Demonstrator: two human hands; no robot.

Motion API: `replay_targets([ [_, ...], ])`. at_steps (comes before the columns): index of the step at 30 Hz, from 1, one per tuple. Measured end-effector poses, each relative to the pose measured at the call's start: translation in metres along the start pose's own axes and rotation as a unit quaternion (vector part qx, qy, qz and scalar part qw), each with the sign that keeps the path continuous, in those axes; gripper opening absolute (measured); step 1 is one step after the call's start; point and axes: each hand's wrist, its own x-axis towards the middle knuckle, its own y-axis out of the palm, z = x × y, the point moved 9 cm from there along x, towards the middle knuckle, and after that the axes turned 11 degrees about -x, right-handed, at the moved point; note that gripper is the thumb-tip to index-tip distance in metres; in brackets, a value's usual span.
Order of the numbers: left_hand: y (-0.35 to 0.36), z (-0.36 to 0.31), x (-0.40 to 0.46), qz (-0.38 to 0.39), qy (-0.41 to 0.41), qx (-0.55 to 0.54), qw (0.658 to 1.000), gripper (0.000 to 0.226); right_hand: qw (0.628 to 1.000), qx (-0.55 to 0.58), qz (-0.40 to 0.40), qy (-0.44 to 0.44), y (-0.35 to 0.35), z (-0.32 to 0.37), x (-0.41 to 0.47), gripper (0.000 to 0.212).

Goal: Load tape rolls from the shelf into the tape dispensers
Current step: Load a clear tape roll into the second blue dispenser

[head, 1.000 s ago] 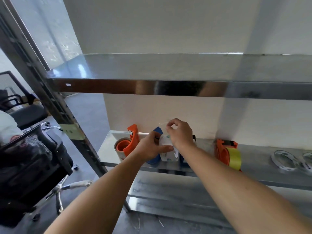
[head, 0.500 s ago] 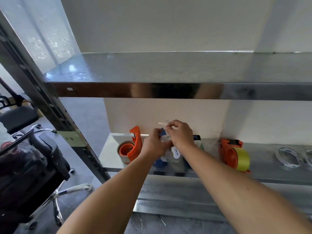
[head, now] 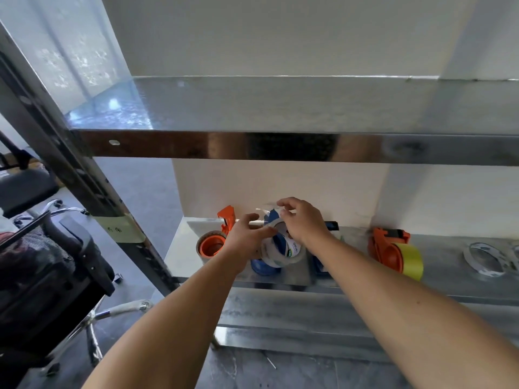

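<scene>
A blue tape dispenser stands on the lower steel shelf with a clear tape roll seated in it. My left hand holds the roll and dispenser from the left. My right hand hovers over the top, fingertips pinching the loose clear tape end. An orange dispenser with brown tape stands to the left. Another orange dispenser loaded with yellow tape stands to the right.
Two clear tape rolls lie flat at the shelf's right end. An upper steel shelf overhangs the work area. A black office chair with a chrome base stands at the left, beside the rack's post.
My right hand has lifted slightly and its fingers have spread, drawing the tape end upward. The camera has shifted a little to the left.
</scene>
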Motion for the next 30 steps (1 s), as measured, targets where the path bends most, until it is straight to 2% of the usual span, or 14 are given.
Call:
replay_targets([
  [4, -0.007, 0.011, 0.002, 0.008, -0.042, -0.064, 0.997, 0.055, 0.999, -0.033, 0.005, -0.006, 0.005, -0.008, 0.004, 0.028],
  [9, -0.016, 0.015, 0.007, 0.022, -0.056, -0.095, 0.994, 0.046, 0.997, -0.023, -0.039, 0.061, -0.002, -0.034, 0.007, 0.028],
  [13, -0.023, 0.003, 0.006, 0.026, -0.037, -0.079, 0.996, 0.043, 0.989, 0.011, 0.053, 0.136, 0.022, -0.056, 0.001, 0.022],
  [18, -0.036, -0.006, 0.012, 0.023, -0.023, -0.052, 0.998, 0.062, 0.976, 0.059, 0.108, 0.182, 0.043, -0.066, -0.01, 0.016],
  [24, -0.042, 0.002, 0.013, 0.033, -0.037, -0.037, 0.998, 0.061, 0.977, 0.017, 0.137, 0.163, 0.057, -0.069, -0.014, 0.061],
  [27, -0.044, 0.004, 0.014, 0.031, -0.035, -0.028, 0.999, 0.061, 0.977, -0.015, 0.153, 0.147, 0.063, -0.07, -0.017, 0.067],
  [30, -0.045, 0.006, 0.016, 0.028, -0.037, -0.036, 0.998, 0.06, 0.981, -0.028, 0.15, 0.123, 0.065, -0.066, -0.02, 0.061],
])
